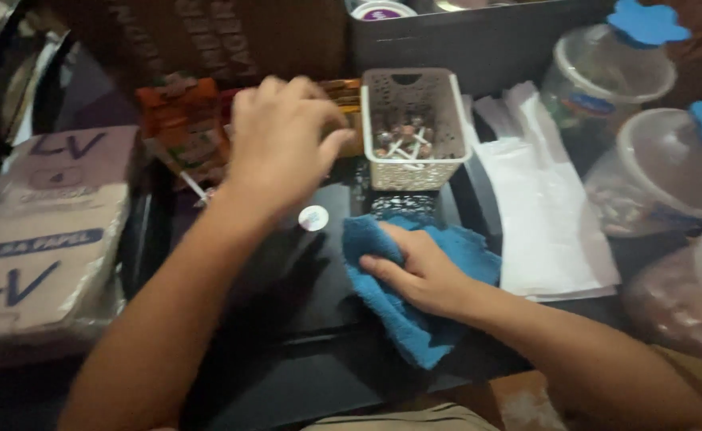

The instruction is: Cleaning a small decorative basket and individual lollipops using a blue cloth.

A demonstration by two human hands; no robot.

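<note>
My right hand (416, 267) presses flat on a blue cloth (419, 319) that lies on the black counter surface (303, 319). My left hand (281, 140) reaches forward with bent fingers to the left of a small white perforated basket (411, 100) that holds several lollipops. Its fingertips are near orange and gold packets (343, 92) behind it; whether they grip one is hidden. A small round white sticker or coin (313, 217) sits on the black surface just under the left wrist.
Orange snack packets (183, 120) stand at the left. A wrapped bundle of paper bags (39, 231) lies far left. White plastic bags (547, 207) lie to the right. Clear plastic jars (606, 76) with blue lids stand at the right edge.
</note>
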